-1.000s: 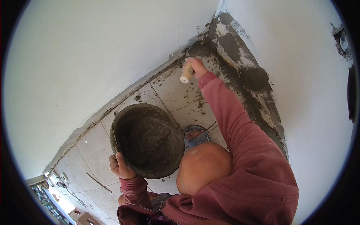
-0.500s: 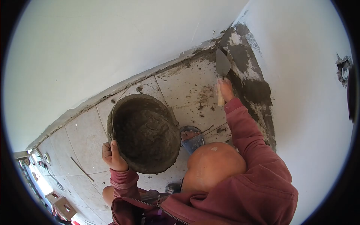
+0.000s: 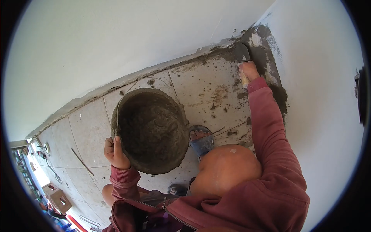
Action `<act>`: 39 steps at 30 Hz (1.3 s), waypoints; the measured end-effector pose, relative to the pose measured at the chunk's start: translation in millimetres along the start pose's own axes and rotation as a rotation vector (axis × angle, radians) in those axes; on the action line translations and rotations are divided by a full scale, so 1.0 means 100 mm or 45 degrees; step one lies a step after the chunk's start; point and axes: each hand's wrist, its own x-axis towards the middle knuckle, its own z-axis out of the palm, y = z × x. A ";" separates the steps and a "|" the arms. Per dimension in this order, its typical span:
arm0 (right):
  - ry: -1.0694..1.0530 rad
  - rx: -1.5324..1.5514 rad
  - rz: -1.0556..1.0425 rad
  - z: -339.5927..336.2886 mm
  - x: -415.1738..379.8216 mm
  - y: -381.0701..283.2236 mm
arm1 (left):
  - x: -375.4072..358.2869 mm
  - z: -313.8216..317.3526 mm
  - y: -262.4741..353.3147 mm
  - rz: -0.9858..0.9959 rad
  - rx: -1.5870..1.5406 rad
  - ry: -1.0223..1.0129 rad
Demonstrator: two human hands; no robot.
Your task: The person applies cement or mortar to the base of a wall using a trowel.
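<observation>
Head view, looking straight down. What do we have in each hand?

— Our left hand [image 3: 114, 154], at the lower left of centre, is closed over the near rim of the mortar bucket [image 3: 150, 129], thumb on the inner edge and fingers curled around the outside. The bucket sits on the tiled floor [image 3: 87, 129] in the middle of the frame, tipped toward us so that we look into the grey mortar inside.

— And the other one?

— Our right hand [image 3: 249, 71], at the upper right, is wrapped tight around the wooden handle of the trowel [image 3: 242, 58]. Its blade points up into the corner where the two white walls meet and lies against the wet mortar band [image 3: 266, 58] at the base of the right-hand wall.

— What else do we see around them?

— Our bare knee [image 3: 226, 170] fills the lower centre, with our sandalled foot [image 3: 201, 141] just right of the bucket, touching its side. Crumbs of mortar dot the tiles between bucket and corner. A thin rod [image 3: 82, 162] lies on the tiles at the left, well apart from the bucket.
</observation>
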 end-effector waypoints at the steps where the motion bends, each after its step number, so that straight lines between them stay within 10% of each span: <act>1: -0.035 0.048 0.033 -0.05 -0.04 -0.06 | 0.00 -0.02 -0.02 0.019 0.032 0.000; 13: -0.056 0.253 -0.319 -0.03 -1.16 0.15 | 0.00 -0.23 -0.10 -0.008 -0.074 0.039; 17: -0.424 -0.866 -0.701 0.37 -1.40 0.25 | -0.10 -0.20 -0.10 -0.018 -0.121 0.032; 26: -0.681 -1.253 -0.823 1.95 -1.39 -0.21 | -0.17 -0.75 -0.55 -0.066 -0.207 0.117; 28: -1.079 -1.300 -0.756 1.93 -1.55 -0.28 | -0.17 -0.81 -0.60 -0.069 -0.214 0.150; 34: -0.825 -0.106 -0.353 1.09 -1.89 0.27 | -0.26 -0.76 -0.64 -0.120 -0.383 0.132; 39: -0.824 0.048 -0.798 0.48 -2.13 0.09 | -0.39 -0.48 -0.22 -0.173 -0.357 -0.027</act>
